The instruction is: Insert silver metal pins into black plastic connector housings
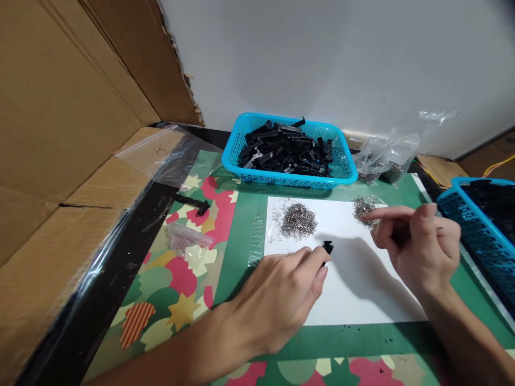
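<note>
My left hand is closed around a small black plastic part just above a white sheet of paper. Only the part's top end shows past the fingers. To the right, my right hand has its index finger stretched out and its thumb raised, while the other fingers curl in. That fingertip reaches the edge of a small pile of tiny metal pieces; I cannot tell whether it touches them. A larger pile of fine metal pieces lies on the paper's left side.
Behind the paper stands a blue basket full of black plastic parts. Another blue basket is at the right edge. Clear bags stand at the back. One black part and a small plastic bag lie left, beside cardboard.
</note>
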Available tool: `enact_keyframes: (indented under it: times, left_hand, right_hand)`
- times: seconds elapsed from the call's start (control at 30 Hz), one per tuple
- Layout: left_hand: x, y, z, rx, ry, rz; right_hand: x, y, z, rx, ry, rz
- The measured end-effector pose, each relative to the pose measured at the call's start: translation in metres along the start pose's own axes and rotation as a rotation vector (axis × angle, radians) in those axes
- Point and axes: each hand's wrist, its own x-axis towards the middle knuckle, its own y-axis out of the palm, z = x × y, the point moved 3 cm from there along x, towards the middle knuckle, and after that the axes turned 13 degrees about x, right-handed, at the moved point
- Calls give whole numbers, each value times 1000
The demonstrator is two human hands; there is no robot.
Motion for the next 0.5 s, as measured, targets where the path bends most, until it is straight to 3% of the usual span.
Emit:
enact_keyframes:
  times: [0.1,0.2,0.33,0.5]
  left_hand:
    - [0,0,0,-21,-3,3]
    - [1,2,0,-6,11,7]
    - [2,3,0,48,27,24]
    - [3,4,-1,105,43,41]
  right_hand:
    - [0,5,2,103,-4,101]
    - [1,7,-1,47,-19,224]
    - [-2,4,-11,-78,149,189]
    - [-4,20,-15,-180,199,211]
